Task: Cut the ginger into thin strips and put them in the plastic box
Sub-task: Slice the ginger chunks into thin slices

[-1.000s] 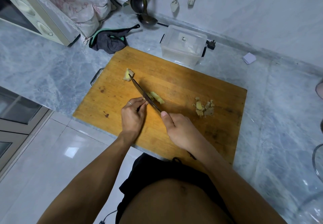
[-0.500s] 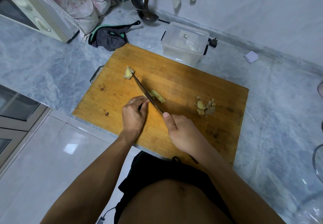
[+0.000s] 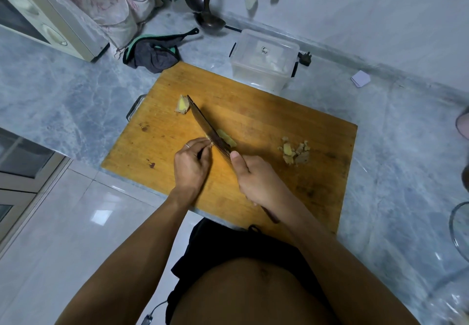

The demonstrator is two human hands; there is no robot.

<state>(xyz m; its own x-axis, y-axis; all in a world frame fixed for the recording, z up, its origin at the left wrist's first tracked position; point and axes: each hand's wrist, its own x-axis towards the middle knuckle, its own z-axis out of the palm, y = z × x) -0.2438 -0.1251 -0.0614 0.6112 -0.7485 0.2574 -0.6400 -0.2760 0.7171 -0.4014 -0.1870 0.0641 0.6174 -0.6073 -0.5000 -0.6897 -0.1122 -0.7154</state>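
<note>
Board: rectangular wooden cutting board point(image 3: 266, 121) on the grey marble table point(image 3: 63, 91), metal handle at its left end, long side skewed so the right end sits nearer the person.
Ginger under the blade: pale yellow slab of ginger point(image 3: 226, 138), long axis running from near left to far right... roughly along the blade; most of it shows on the blade's right side, a sliver at the left hand's fingertips.
Other ginger: one yellow chunk point(image 3: 182, 105) just beside the knife tip, on its left; a small heap of brownish peel and trimmings point(image 3: 295, 150) well to the right on the board.
Knife: long dark-bladed kitchen knife point(image 3: 208, 128), tip pointing away and to the left, edge down on the ginger, handle end showing behind the right wrist.
Left hand point(image 3: 191, 163): fingers curled tight, tips pinning the ginger just left of the blade; ring on one finger.
Right hand point(image 3: 256, 182): closed round the knife handle, thumb laid along the blade's base.
Box: clear plastic box point(image 3: 264, 58), lidless, on the table just past the board's far edge; whether it holds any ginger cannot be told.
Behind: dark cloth with green trim point(image 3: 152, 53), hanging ladle point(image 3: 209, 21).
</note>
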